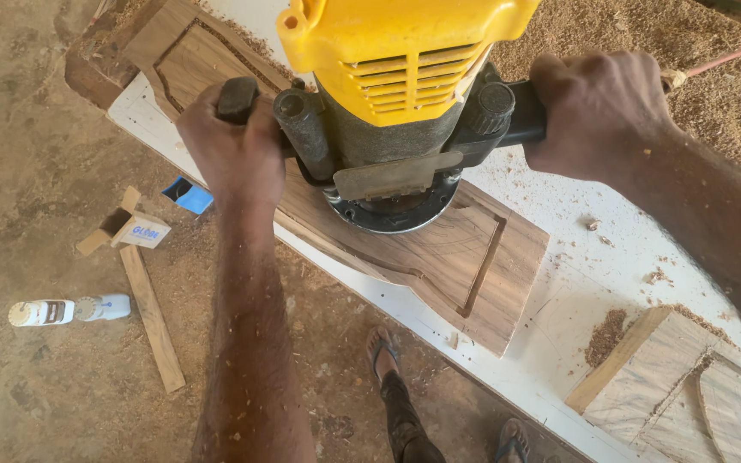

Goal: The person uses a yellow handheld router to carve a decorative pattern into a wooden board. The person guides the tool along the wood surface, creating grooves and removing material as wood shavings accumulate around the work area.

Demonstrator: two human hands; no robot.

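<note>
Between the left hand [231, 141] and right hand [598, 107]: the router [396, 103], gripped.

Bright, even daylight fills the scene, seemingly from above. The white surface [576, 283] nearly glares beside the router [396, 94], whose yellow housing is strongly lit. Soft shadow lies under the router's base and along the floor [36, 171] edge of the surface. Focus is sharp throughout; edges bend slightly outward.
</note>
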